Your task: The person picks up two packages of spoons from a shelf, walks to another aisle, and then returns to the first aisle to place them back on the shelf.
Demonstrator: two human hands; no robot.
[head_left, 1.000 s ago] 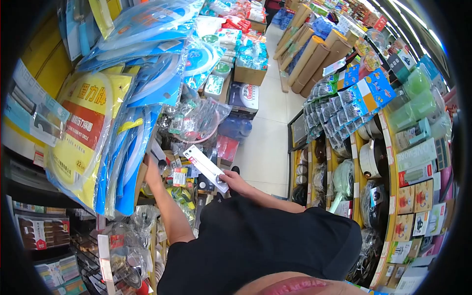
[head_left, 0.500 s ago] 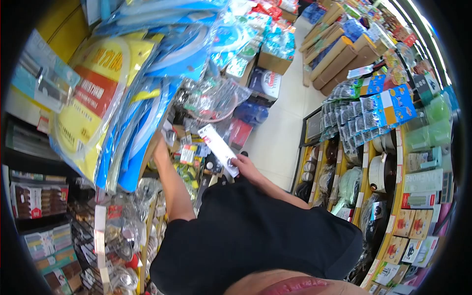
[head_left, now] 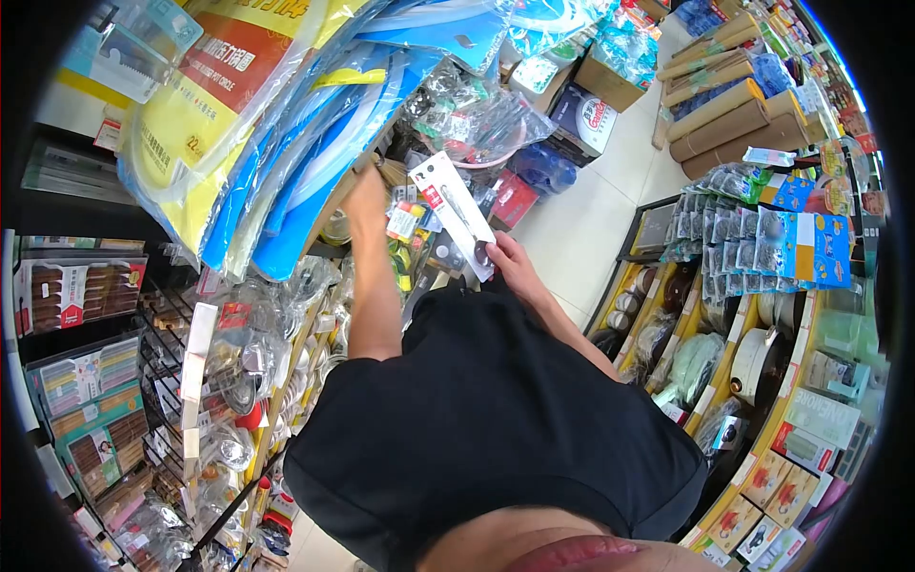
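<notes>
My right hand (head_left: 513, 267) pinches the lower end of a long white carded package (head_left: 450, 202). A slim dark utensil and a red mark show on its front, but the utensil's kind is too small to tell. My left arm reaches forward to the shelf, where my left hand (head_left: 364, 195) is beside the lower edge of the hanging blue packages (head_left: 310, 205). Its fingers are blurred and partly hidden. Small yellow and black packaged goods (head_left: 402, 253) lie between the two hands.
A yellow pressure-cooker ring package (head_left: 229, 86) hangs at upper left. Bagged goods (head_left: 477, 119) and a dark carton (head_left: 583, 122) stand ahead. Blue carded packs (head_left: 810, 250) jut out at right above shelves (head_left: 691, 357). Rolled brown mats (head_left: 729, 129) lean farther back.
The view has shifted, so the shelves and both hands appear higher and farther right. My right hand still holds the white package; my left hand stays by the hanging packages.
</notes>
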